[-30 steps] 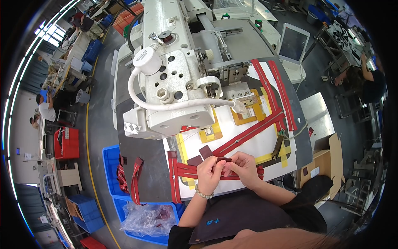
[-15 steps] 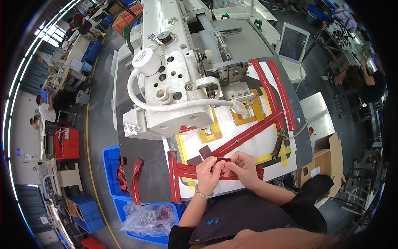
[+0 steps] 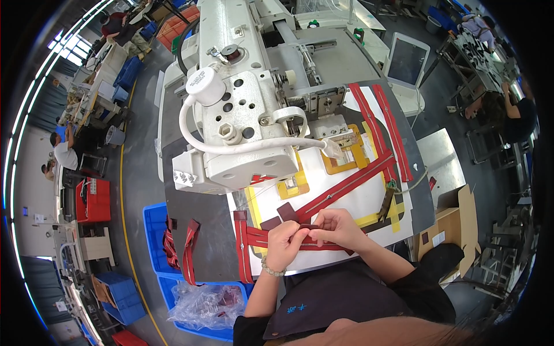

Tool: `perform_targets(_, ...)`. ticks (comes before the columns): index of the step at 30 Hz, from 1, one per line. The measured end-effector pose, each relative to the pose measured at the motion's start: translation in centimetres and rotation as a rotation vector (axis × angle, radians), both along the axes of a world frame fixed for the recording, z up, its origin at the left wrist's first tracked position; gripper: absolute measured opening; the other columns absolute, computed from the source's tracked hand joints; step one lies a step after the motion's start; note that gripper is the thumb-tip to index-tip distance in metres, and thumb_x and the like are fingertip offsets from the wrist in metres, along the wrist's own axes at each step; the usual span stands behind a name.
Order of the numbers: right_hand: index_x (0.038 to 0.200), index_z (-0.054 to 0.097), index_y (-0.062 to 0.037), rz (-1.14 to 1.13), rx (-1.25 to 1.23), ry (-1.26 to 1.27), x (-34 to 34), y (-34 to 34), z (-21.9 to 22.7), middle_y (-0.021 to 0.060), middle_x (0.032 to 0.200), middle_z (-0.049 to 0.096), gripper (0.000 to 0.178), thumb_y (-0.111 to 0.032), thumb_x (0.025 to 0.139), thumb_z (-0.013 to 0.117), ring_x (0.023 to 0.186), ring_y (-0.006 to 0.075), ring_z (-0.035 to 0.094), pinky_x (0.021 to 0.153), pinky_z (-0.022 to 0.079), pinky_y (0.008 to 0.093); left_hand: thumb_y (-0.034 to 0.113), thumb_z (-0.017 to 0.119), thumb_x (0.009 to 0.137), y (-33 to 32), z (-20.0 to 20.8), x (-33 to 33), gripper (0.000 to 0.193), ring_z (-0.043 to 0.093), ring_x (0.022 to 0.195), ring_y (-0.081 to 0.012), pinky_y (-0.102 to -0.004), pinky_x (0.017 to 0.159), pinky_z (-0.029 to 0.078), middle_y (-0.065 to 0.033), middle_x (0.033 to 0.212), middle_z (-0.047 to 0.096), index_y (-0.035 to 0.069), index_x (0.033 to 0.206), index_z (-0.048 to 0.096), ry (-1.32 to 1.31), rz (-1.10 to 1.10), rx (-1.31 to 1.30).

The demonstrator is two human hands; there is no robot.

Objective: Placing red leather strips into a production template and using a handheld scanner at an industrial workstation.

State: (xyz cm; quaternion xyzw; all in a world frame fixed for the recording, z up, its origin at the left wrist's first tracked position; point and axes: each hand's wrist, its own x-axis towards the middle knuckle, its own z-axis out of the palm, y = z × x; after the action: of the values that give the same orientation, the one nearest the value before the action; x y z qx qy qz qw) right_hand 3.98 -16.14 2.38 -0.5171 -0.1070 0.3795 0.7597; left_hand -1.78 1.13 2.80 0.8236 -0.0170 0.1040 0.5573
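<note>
Pinched between both hands is a small dark maroon tab (image 3: 309,226), mostly covered by the fingertips. My left hand (image 3: 283,247), with a beaded bracelet at the wrist, grips its left end; my right hand (image 3: 341,232) closes on the right end. Under the hands a red zipper strip (image 3: 261,237) lies crosswise, partly hidden. Just beyond, a flat maroon patch (image 3: 287,211) rests on the white work sheet (image 3: 271,200). Another red zipper strip (image 3: 346,187) runs diagonally up to the right, near two more along the sheet's right side.
A large white sewing machine (image 3: 242,115) stands over the table, with a yellow frame (image 3: 340,164) beside its head. Red strips (image 3: 243,254) hang over the front edge. Blue bins (image 3: 154,230) sit low left; an open cardboard box (image 3: 461,222) is at right. Other people work farther off.
Both hands have shifted slightly, and the tab has turned a little between the fingers. At the far upper left, another person has come further into view.
</note>
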Motion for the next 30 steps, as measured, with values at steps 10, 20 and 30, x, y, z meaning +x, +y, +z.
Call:
perform_targets(10, 0.08, 0.064, 0.0005, 0.44, -0.251, -0.351, 1.6, 0.4, 2.7, 0.0034, 0.062, 0.062, 0.014, -0.012, 0.085, 0.066, 0.057, 0.0066, 0.058, 0.054, 0.045, 0.022, 0.018, 0.067, 0.083, 2.7, 0.0, -2.5, 0.024, 0.044, 0.056, -0.0247, -0.0346, 0.054, 0.037, -0.0105, 0.062, 0.044, 0.001, 0.071, 0.054, 0.148, -0.286, 0.058)
perform_targets(20, 0.08, 0.065, 0.0017, 0.425, -0.369, -0.512, 3.8, -0.3, 1.6, 0.0074, 0.064, 0.063, 0.014, -0.012, 0.083, 0.066, 0.06, 0.0127, 0.059, 0.059, 0.048, 0.0271, 0.025, 0.085, 0.055, 11.4, 0.1, -9.5, 0.076, 0.045, 0.106, -0.0318, -0.0414, 0.089, 0.032, -0.0112, 0.112, 0.05, 0.008, 0.119, 0.048, 0.268, 0.207, 0.714)
perform_targets(30, 0.082, 0.064, 0.0015, 0.397, -0.269, -0.231, 5.4, 1.8, -0.3, 0.0079, 0.073, 0.066, 0.012, -0.01, 0.084, 0.067, 0.066, 0.0128, 0.066, 0.054, 0.051, 0.0233, 0.009, 0.073, 0.067, 16.5, -0.8, -9.5, 0.065, 0.043, 0.118, -0.0337, -0.0446, 0.097, 0.031, -0.0142, 0.125, 0.047, 0.008, 0.126, 0.047, 0.252, 0.728, 1.003)
